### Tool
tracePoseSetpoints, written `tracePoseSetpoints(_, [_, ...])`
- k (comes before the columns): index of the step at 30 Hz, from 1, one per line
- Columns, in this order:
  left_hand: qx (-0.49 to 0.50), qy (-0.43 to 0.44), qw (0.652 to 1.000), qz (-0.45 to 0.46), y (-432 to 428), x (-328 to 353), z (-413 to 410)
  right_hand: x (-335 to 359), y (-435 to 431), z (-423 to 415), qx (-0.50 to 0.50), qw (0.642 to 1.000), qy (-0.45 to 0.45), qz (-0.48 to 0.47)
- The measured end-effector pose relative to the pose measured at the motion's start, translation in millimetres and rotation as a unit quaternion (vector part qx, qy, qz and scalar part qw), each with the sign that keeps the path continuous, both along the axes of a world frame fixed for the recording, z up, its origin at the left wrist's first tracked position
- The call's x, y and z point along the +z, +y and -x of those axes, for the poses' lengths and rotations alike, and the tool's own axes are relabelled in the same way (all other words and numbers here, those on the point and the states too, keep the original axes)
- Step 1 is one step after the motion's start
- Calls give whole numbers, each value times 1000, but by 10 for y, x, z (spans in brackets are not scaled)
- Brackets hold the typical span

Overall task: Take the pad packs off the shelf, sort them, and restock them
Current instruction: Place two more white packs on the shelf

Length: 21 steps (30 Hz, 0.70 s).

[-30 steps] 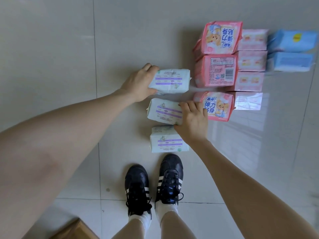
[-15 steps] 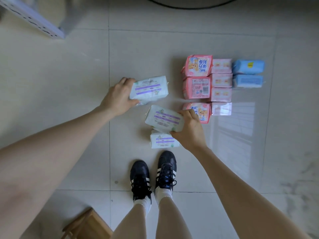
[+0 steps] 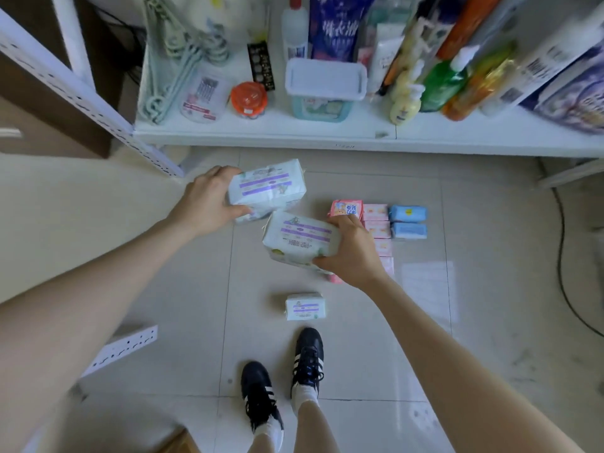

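The first white pack, with purple stripes, is in the air above the floor, just in front of the low shelf. The left hand holds it at its left end, the grip closed around it, with the thumb on the near side. The second white pack is a little nearer to the person. The right hand grips it at its right end, this grip closed around it as well. The two packs are very near; whether they touch I cannot tell. A third white pack lies flat on the floor, just in front of the black shoes. To the right on the floor are the pink packs, partly hidden by the right hand, then the pale pink packs and two blue packs, in rows side by side. The shelf carries bottles, a lidded box and hangers
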State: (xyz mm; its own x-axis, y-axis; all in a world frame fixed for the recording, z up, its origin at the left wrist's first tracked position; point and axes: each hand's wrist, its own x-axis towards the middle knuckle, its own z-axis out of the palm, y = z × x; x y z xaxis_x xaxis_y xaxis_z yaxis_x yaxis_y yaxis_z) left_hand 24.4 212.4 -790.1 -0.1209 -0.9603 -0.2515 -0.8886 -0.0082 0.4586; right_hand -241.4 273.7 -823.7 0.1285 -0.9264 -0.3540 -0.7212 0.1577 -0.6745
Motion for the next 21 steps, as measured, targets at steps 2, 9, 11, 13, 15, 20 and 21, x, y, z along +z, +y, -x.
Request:
tracePoseSetpoints(2, [-5,4,1000,14,-8,411,-97,373,-69,-24,12,1000,-3,12])
tracePoseSetpoints(9, [-36,-3,996,82,-57,2021,-463,1892,-305,-151,64,996,-1,62])
tracePoseSetpoints(11, [-40,-3,994,102,-86,2488,-547,2320,-372,-205,71,994,-6,78])
tracePoseSetpoints(13, [-37,-6,992,119,-106,2939,-634,2724,-422,-266,74,993,-16,96])
tracePoseSetpoints(15, [-28,3,990,135,-103,3366,-721,3107,-459,-323,75,990,-25,114])
tracePoseSetpoints(20, [-3,15,981,191,-62,4346,-899,4036,-503,-424,71,983,-55,162])
tracePoseSetpoints(21, [1,14,980,196,-55,4531,-929,4218,-506,-440,73,981,-64,167])
